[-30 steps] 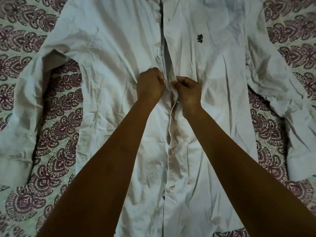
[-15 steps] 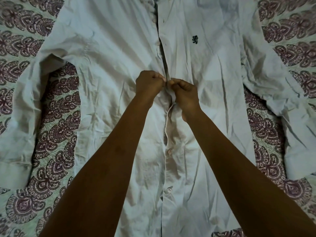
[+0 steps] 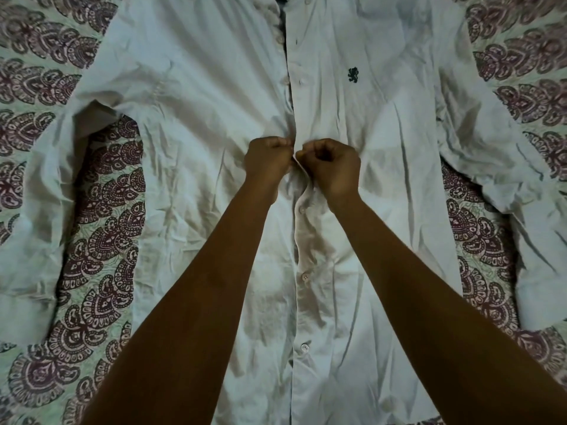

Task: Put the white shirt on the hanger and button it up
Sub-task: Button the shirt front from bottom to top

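3 lower buttons [image 3: 304,276] look fastened; we judge the upper ones remain. Left hand [image 3: 267,159] and right hand [image 3: 329,167], fingers curled, pinch the placket of the white shirt [image 3: 190,96], flat on the bedsheet [image 3: 101,228]. We see no hanger.

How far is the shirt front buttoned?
Partly. The white shirt is closed below the hands, three buttons fastened; above them the placket gapes. Both hands pinch its edges.

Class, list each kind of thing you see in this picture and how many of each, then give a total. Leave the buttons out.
Shirt: 1
Patterned sheet: 1
Hands: 2, the left hand and the right hand, both pinching the shirt's front edges
Embroidered logo: 1
Total: 5
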